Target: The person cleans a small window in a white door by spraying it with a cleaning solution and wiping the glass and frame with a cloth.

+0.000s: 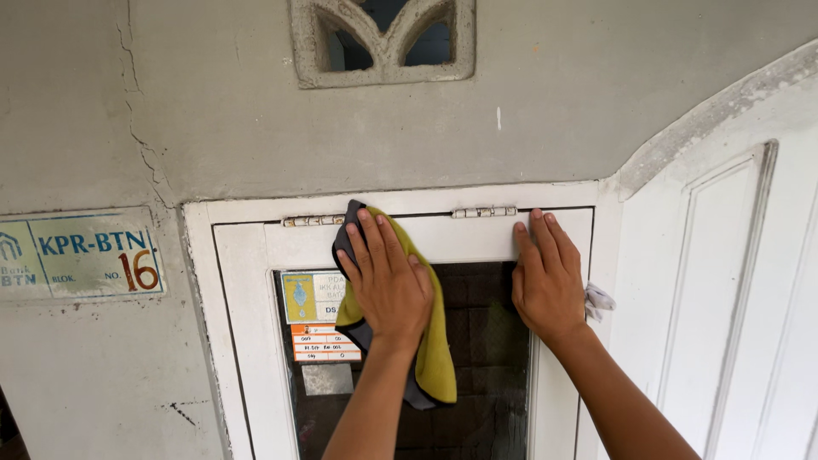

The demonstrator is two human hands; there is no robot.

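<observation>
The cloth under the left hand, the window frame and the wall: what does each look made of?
Cloth: soft fabric, likely microfibre, yellow-green over dark grey; it drapes in folds below the left hand. Window frame: probably wood painted glossy white, with small metal hinges along the top. Wall: plastered masonry, matte grey, with cracks and flaked patches. Right hand rests flat on the frame.

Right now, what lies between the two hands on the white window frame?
In the head view, between the left hand on the yellow and grey cloth and the right hand lie bare white frame and dark glass. A metal hinge sits above.
</observation>
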